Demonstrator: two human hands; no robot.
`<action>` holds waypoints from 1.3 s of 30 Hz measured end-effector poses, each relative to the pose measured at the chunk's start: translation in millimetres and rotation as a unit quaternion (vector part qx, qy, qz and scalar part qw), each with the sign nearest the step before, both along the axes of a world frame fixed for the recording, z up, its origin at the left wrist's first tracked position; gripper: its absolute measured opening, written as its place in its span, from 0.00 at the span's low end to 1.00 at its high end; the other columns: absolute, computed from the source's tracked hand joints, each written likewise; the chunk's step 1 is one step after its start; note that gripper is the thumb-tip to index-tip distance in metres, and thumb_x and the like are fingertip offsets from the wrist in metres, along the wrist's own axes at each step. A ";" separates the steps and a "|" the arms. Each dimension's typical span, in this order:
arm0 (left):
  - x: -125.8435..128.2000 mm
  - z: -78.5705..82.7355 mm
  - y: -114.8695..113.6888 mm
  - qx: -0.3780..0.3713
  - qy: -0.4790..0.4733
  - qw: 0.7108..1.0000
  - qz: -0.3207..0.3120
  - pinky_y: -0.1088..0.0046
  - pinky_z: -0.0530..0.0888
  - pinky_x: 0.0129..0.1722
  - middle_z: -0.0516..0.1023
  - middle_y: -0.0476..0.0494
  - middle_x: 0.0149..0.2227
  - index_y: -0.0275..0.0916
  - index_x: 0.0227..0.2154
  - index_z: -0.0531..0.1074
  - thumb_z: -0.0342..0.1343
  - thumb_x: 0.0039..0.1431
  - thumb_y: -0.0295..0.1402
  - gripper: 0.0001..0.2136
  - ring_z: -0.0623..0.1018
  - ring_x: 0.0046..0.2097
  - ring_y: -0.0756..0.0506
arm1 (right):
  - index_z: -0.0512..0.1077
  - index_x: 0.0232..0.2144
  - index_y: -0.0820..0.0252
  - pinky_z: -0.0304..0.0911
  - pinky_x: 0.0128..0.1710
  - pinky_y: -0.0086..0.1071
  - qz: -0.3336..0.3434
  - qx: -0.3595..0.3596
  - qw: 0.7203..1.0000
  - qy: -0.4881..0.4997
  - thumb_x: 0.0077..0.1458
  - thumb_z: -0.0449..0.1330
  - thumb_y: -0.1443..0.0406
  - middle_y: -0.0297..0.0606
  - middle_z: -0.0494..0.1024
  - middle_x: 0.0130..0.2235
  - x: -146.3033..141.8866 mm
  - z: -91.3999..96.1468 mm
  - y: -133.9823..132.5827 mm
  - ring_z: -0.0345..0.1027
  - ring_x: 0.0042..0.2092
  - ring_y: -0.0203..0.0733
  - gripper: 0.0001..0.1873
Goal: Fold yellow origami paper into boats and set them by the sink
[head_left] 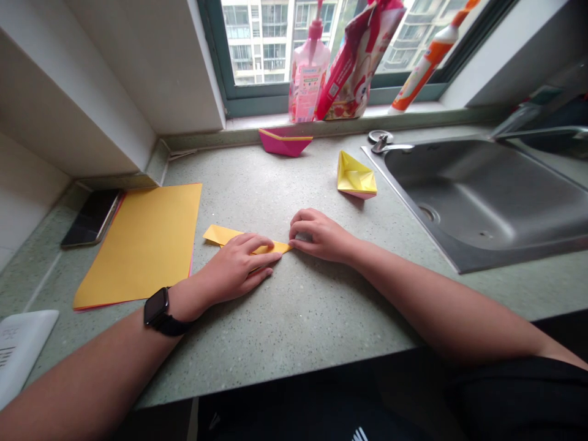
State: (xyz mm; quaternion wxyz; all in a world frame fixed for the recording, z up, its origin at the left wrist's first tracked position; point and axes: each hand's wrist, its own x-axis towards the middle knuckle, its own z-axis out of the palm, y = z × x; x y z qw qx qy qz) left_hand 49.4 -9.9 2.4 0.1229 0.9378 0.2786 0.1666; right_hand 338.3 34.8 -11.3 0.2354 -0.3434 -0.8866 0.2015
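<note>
— Where is the folded yellow paper (228, 235) lying?

— It is lying flat on the counter (298, 318), near the middle, just right of the stack of yellow sheets (142, 245). Both hands are touching it.

— How is the left hand (239, 266) sitting?

— It is lying open, palm down, with its fingers stretched out and pressing along the strip. A dark watch (157, 308) is sitting on that wrist.

— And the right hand (319, 236)?

— Its fingers are curling in, and thumb and forefinger are closing on the paper's pointed right end.

— What is standing around them?

— A phone (92, 217) is lying left of the sheets. A pink paper boat (285, 142) is resting below the window sill, a yellow paper boat (356, 176) is sitting just beside the sink (496, 196), and a pink pump bottle (307, 73) is standing on the sill.
</note>
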 end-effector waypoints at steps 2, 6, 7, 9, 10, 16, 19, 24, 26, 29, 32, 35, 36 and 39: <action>0.1 -0.1 0.3 0.001 0.000 1.000 0.000 0.50 0.75 0.60 0.80 0.37 0.57 0.47 0.58 0.80 0.54 0.78 0.37 0.14 0.78 0.57 0.36 | 0.79 0.37 0.56 0.66 0.53 0.43 -0.004 0.006 1.000 0.001 0.66 0.68 0.64 0.42 0.79 0.45 -0.6 -1.2 0.3 0.72 0.48 0.47 0.03; -0.3 0.4 1.1 0.001 0.001 1.000 -0.004 0.50 0.76 0.59 0.80 0.37 0.58 0.47 0.57 0.81 0.54 0.79 0.37 0.14 0.78 0.57 0.36 | 0.79 0.37 0.55 0.65 0.53 0.43 -0.007 0.008 1.000 -0.002 0.65 0.69 0.64 0.41 0.79 0.44 -1.7 -2.5 0.9 0.71 0.48 0.47 0.03; -0.4 0.7 1.2 0.001 0.000 1.000 -0.004 0.50 0.76 0.59 0.80 0.37 0.58 0.47 0.57 0.82 0.54 0.79 0.37 0.13 0.78 0.57 0.36 | 0.79 0.36 0.55 0.65 0.53 0.43 -0.007 0.007 1.000 -0.003 0.65 0.69 0.64 0.41 0.79 0.44 -1.8 -2.6 0.9 0.71 0.48 0.47 0.04; -0.6 1.5 1.3 -0.001 -0.002 1.000 -0.004 0.50 0.76 0.59 0.80 0.37 0.58 0.47 0.56 0.82 0.54 0.78 0.37 0.13 0.78 0.57 0.36 | 0.79 0.36 0.54 0.65 0.53 0.43 -0.006 0.006 1.000 -0.007 0.66 0.68 0.63 0.41 0.79 0.44 -2.0 -2.7 1.0 0.71 0.48 0.47 0.04; -0.5 1.7 1.2 -0.003 -0.002 1.000 -0.003 0.50 0.76 0.59 0.80 0.37 0.58 0.48 0.56 0.82 0.54 0.78 0.37 0.13 0.78 0.57 0.36 | 0.79 0.36 0.54 0.64 0.53 0.43 -0.006 0.007 1.000 -0.008 0.66 0.68 0.63 0.41 0.79 0.44 -2.0 -2.8 1.0 0.71 0.48 0.47 0.04; 2.1 -1.7 -1.1 -0.018 -0.008 1.000 0.010 0.48 0.73 0.63 0.78 0.35 0.61 0.44 0.67 0.73 0.54 0.78 0.38 0.19 0.76 0.60 0.35 | 0.80 0.37 0.54 0.65 0.52 0.43 -0.004 0.018 1.000 -0.009 0.66 0.68 0.64 0.41 0.79 0.44 -2.8 -3.5 1.2 0.71 0.48 0.48 0.03; 4.5 -3.8 -3.4 -0.014 0.002 1.000 0.024 0.47 0.72 0.65 0.77 0.36 0.61 0.46 0.69 0.71 0.55 0.77 0.40 0.21 0.75 0.60 0.34 | 0.81 0.36 0.54 0.65 0.51 0.43 -0.004 0.018 1.000 -0.012 0.66 0.68 0.63 0.42 0.79 0.44 -3.2 -3.7 1.7 0.71 0.47 0.48 0.04; 7.8 -3.1 -5.9 -0.009 0.024 0.999 0.032 0.45 0.71 0.64 0.76 0.36 0.60 0.48 0.67 0.73 0.55 0.77 0.41 0.20 0.74 0.59 0.34 | 0.81 0.36 0.54 0.65 0.51 0.42 -0.007 0.021 1.000 -0.021 0.65 0.69 0.64 0.41 0.80 0.44 -3.8 -3.7 1.8 0.72 0.47 0.48 0.02; 8.6 -2.6 -6.0 -0.010 0.028 0.999 0.033 0.44 0.71 0.64 0.75 0.35 0.60 0.46 0.66 0.74 0.55 0.77 0.41 0.19 0.74 0.59 0.33 | 0.81 0.36 0.54 0.65 0.51 0.43 -0.010 0.021 0.999 -0.022 0.64 0.69 0.64 0.42 0.80 0.44 -4.0 -3.4 1.4 0.72 0.47 0.48 0.02; 9.6 -2.2 -6.2 -0.016 0.023 0.999 0.038 0.45 0.71 0.64 0.75 0.36 0.60 0.47 0.64 0.75 0.56 0.77 0.41 0.18 0.75 0.59 0.34 | 0.81 0.36 0.54 0.65 0.51 0.43 -0.012 0.019 0.999 -0.024 0.64 0.69 0.64 0.42 0.80 0.45 -4.2 -2.9 1.1 0.72 0.47 0.48 0.03; 10.3 -1.6 -6.9 -0.019 0.014 0.999 0.042 0.45 0.71 0.64 0.76 0.37 0.59 0.48 0.63 0.76 0.57 0.76 0.41 0.17 0.75 0.58 0.35 | 0.81 0.36 0.54 0.65 0.51 0.43 -0.010 0.017 0.999 -0.025 0.64 0.69 0.64 0.42 0.80 0.45 -4.1 -2.9 1.4 0.72 0.48 0.48 0.02; 10.6 -0.6 -7.6 -0.023 0.005 0.999 0.041 0.45 0.73 0.64 0.76 0.36 0.58 0.47 0.61 0.77 0.58 0.76 0.39 0.16 0.76 0.58 0.35 | 0.81 0.36 0.54 0.65 0.50 0.42 -0.007 0.020 0.999 -0.024 0.64 0.69 0.64 0.42 0.80 0.45 -4.0 -3.3 1.8 0.72 0.47 0.48 0.02; 10.7 -0.2 -7.7 -0.024 0.000 0.999 0.041 0.45 0.73 0.63 0.77 0.37 0.58 0.47 0.60 0.78 0.59 0.75 0.39 0.15 0.76 0.57 0.35 | 0.81 0.36 0.54 0.65 0.50 0.42 -0.007 0.022 0.999 -0.025 0.65 0.68 0.64 0.42 0.80 0.44 -4.0 -3.5 1.8 0.72 0.47 0.48 0.03; 10.7 0.3 -7.9 -0.029 -0.018 0.998 0.044 0.47 0.75 0.61 0.78 0.37 0.56 0.45 0.56 0.80 0.60 0.74 0.36 0.12 0.77 0.56 0.36 | 0.81 0.37 0.54 0.65 0.50 0.42 -0.007 0.023 0.999 -0.027 0.65 0.68 0.64 0.42 0.80 0.45 -4.0 -3.4 1.5 0.72 0.47 0.49 0.03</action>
